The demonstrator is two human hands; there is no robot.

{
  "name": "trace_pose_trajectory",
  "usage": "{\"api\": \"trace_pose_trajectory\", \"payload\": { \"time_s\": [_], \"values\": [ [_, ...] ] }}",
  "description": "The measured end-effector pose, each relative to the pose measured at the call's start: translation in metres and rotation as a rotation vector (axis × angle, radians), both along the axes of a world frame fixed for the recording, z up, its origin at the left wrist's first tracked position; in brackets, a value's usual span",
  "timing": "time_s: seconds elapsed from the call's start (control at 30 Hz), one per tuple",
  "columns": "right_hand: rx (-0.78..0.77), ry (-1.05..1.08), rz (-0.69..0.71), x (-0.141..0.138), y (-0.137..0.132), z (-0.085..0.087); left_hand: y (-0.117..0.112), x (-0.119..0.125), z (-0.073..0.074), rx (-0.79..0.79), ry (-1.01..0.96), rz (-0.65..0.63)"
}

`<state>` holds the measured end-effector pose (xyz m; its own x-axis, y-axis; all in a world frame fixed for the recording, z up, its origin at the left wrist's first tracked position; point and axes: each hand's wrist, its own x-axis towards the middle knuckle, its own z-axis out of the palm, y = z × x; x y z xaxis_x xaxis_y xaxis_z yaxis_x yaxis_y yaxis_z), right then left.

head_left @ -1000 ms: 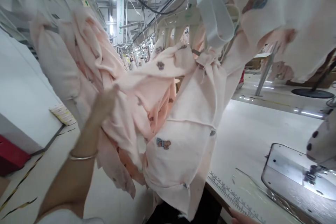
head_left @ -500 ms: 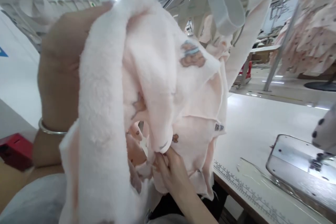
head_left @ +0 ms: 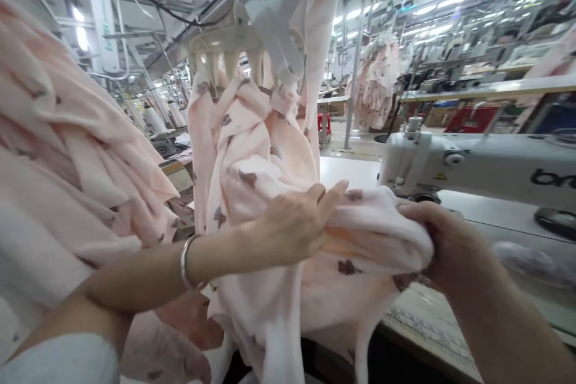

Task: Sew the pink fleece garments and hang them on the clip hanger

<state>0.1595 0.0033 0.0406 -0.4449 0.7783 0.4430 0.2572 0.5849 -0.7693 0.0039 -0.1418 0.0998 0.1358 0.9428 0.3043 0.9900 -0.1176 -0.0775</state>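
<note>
A pale pink fleece garment piece printed with small brown bears stretches between my hands over the front of the sewing table. My left hand, with a silver bangle on its wrist, grips the cloth from above, fingers curled into the folds. My right hand is closed on the bunched end of the same piece, just in front of the white sewing machine. The rest of the fabric hangs down from both hands towards my lap.
More pink bear-print pieces hang from an overhead hanger clip behind my hands, and a large bundle fills the left side. A ruler strip runs along the table's front edge. Further workstations and hanging garments stand behind.
My view has swung right, bringing the sewing machine close. My left hand has come down from beside my face and my right hand has risen; both now hold the piece in front of the machine.
</note>
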Motion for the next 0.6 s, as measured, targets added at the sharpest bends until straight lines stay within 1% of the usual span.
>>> {"api": "trace_pose_trajectory", "payload": {
  "time_s": [0.03, 0.07, 0.1, 0.13, 0.17, 0.2, 0.23, 0.3, 0.37, 0.43, 0.5, 0.53, 0.6],
  "values": [
    [-0.08, 0.021, 0.022, 0.004, 0.001, -0.002, 0.012, 0.001, 0.007, 0.005, -0.006, 0.022],
    [-0.138, 0.038, 0.03, 0.008, -0.002, -0.004, 0.022, 0.001, 0.018, 0.05, -0.033, 0.029],
    [-0.152, 0.048, 0.0, 0.012, -0.007, -0.006, 0.031, 0.001, 0.03, 0.117, -0.058, 0.021],
    [-0.123, 0.05, -0.067, 0.015, -0.015, -0.007, 0.037, 0.002, 0.042, 0.147, -0.091, -0.007],
    [-0.106, 0.063, -0.122, 0.017, -0.024, -0.008, 0.041, 0.005, 0.05, 0.127, -0.123, -0.06],
    [-0.097, 0.086, -0.158, 0.019, -0.032, -0.007, 0.043, 0.01, 0.053, 0.063, -0.138, -0.114],
    [-0.092, 0.118, -0.172, 0.021, -0.039, -0.006, 0.045, 0.016, 0.051, -0.023, -0.13, -0.157],
    [-0.077, 0.189, -0.144, 0.021, -0.043, -0.005, 0.047, 0.026, 0.036, -0.138, -0.041, -0.178],
    [-0.098, 0.248, -0.08, 0.021, -0.035, -0.009, 0.048, 0.033, 0.018, -0.14, 0.054, -0.155],
    [-0.166, 0.303, -0.044, 0.02, -0.021, -0.017, 0.048, 0.035, 0.004, -0.134, 0.055, -0.172],
    [-0.256, 0.355, -0.008, 0.019, -0.009, -0.025, 0.049, 0.035, -0.004, -0.137, 0.066, -0.202],
    [-0.27, 0.366, 0.015, 0.018, -0.004, -0.028, 0.051, 0.035, -0.006, -0.115, 0.108, -0.197],
    [-0.23, 0.354, 0.036, 0.015, 0.001, -0.029, 0.059, 0.036, -0.007, -0.057, 0.228, -0.157]
  ]
}}
